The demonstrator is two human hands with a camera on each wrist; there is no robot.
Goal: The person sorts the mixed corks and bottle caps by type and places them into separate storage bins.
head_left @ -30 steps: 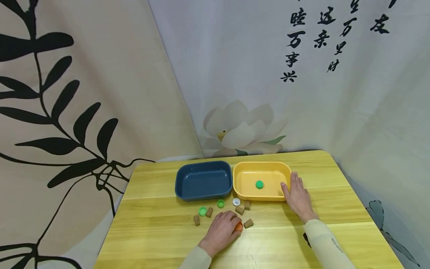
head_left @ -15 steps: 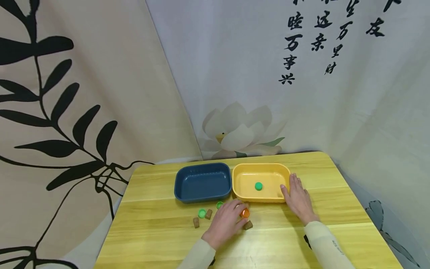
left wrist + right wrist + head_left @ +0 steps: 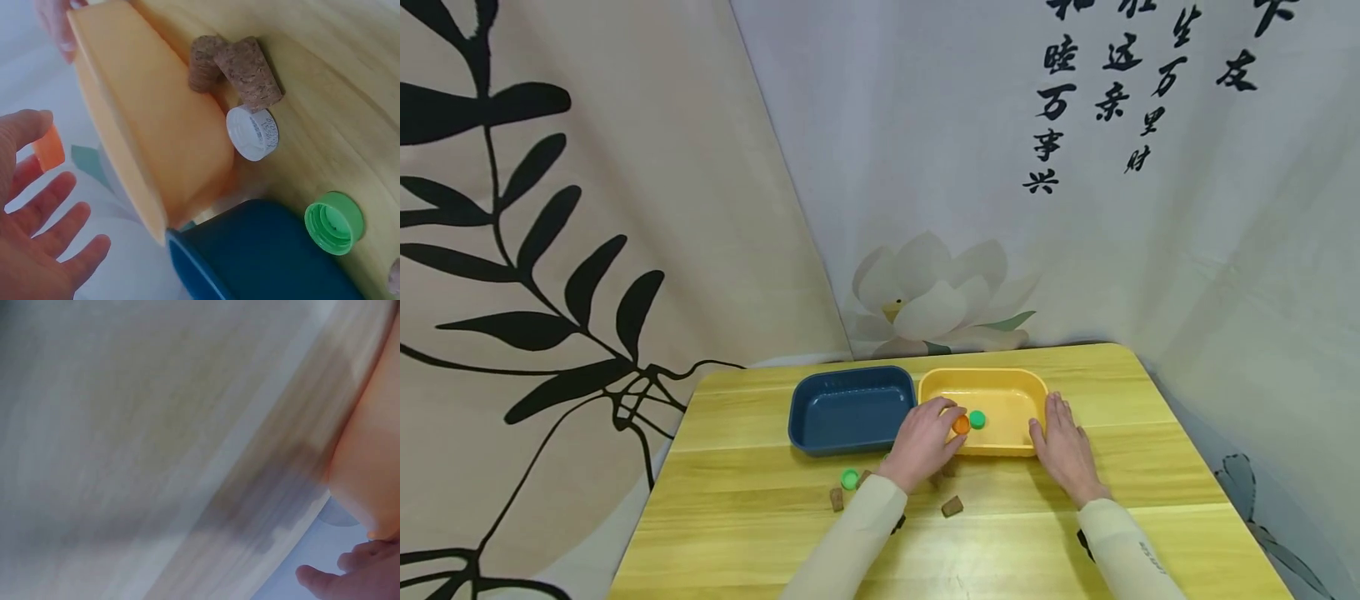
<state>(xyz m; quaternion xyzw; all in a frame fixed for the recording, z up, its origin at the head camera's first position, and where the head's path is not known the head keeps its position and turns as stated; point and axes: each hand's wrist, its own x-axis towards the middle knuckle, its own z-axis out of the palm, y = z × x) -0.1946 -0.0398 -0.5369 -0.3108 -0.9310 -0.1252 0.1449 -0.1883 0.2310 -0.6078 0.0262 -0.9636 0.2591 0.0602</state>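
While blue tray (image 3: 852, 417) sits lower centre of frame, left hand (image 3: 917, 443), just right, pinches orange cap (image 3: 961, 425) over yellow tray (image 3: 1011, 410), apparently high to clear rim. Right hand (image 3: 1064, 452), lower right, rests straight-fingered against tray's right edge, presumably steadying it. Hands apart.

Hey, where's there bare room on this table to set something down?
Bare table shows right of the right hand and left of the blue tray. It's crowded on the near side of that and the yellow tray, with corks and caps.
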